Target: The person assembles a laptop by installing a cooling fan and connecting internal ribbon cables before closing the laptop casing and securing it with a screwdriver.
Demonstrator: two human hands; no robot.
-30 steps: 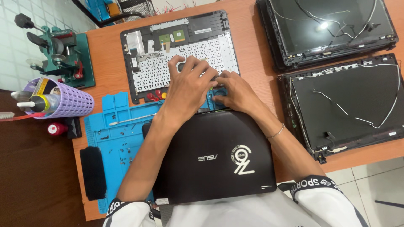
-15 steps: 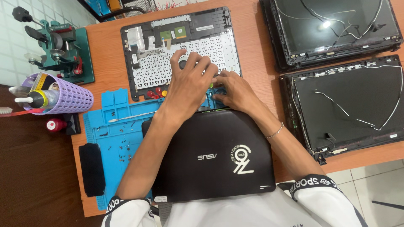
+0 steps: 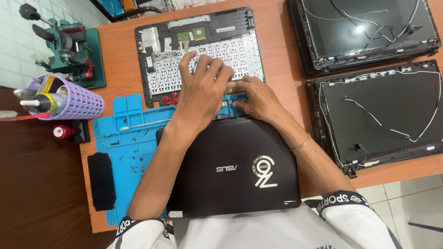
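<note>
Centrally, the orange table (image 3: pixel 277 92) is carrying a closed black laptop (image 3: pixel 235 166); at its 12 o'clock an upturned keyboard panel (image 3: pixel 203 50) is lying. Left hand (image 3: pixel 200 94) is pressing flat on the panel, fingers spread, gripping nothing. Right hand (image 3: pixel 256 99) is pinching at the panel's near edge; its hold cannot be made out. Seemingly a disassembly step, calling next for careful fingertip work.

White short sleeves (image 3: pixel 350 221), black lettered cuffs, thin bracelet (image 3: pixel 301 144)
</note>
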